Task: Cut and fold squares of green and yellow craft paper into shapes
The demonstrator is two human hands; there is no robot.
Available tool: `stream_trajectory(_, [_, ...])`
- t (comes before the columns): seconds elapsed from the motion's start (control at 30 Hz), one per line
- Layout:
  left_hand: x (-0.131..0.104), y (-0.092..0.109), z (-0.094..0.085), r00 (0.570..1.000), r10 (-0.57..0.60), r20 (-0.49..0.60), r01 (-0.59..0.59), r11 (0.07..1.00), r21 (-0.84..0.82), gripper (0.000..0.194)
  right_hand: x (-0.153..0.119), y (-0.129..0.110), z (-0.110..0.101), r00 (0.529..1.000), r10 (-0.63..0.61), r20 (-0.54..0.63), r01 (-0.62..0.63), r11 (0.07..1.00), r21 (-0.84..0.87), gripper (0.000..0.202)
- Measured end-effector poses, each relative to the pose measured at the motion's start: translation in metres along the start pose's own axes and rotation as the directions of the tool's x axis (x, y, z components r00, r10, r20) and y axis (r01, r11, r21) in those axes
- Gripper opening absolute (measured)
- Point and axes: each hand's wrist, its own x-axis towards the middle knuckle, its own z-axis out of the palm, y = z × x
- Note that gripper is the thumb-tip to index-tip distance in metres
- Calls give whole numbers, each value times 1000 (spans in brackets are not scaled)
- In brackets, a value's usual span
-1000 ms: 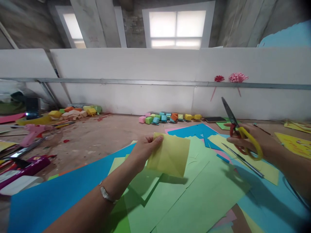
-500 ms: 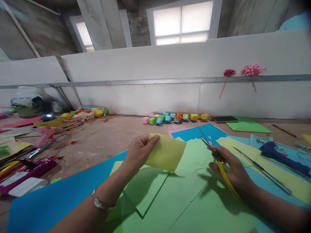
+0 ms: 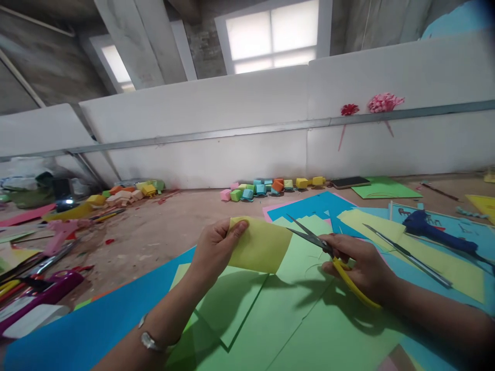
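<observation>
A craft workshop: scissors (image 3: 319, 242), blue glue gun (image 3: 421, 225), coloured paper sheets (image 3: 286, 319), small bright cubes (image 3: 261, 189), bare concrete pillar (image 3: 139, 46).

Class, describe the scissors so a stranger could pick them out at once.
Find the light green paper on the table. Above it, the right hand holds the scissors. Unlike the slim metal tool lying nearby, they have open blades and a yellow handle.

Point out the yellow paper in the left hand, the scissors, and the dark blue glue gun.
Yellow paper (image 3: 261, 247): head view, middle of the sheet.
Scissors (image 3: 322, 244): head view, on the blades near where they cross.
Dark blue glue gun (image 3: 436, 235): head view, middle of the body.
</observation>
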Motion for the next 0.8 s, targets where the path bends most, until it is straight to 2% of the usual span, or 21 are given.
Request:
stream_trajectory(0.27, [-3, 0, 1, 997, 71, 38, -71, 997, 4, 45, 0, -1, -1, 997, -66, 40, 68, 996, -53, 39])
stream_trajectory(0.53, [-2, 0, 1, 992, 116, 50, -118, 993, 27, 46, 1, -2, -3, 993, -117, 8, 117, 988, -104, 39])
stream_trajectory(0.8, [-2, 1, -1, 980, 198, 34, -201, 974, 105, 43, -2, 0, -2, 994, -108, 20, 110, 986, -123, 39])
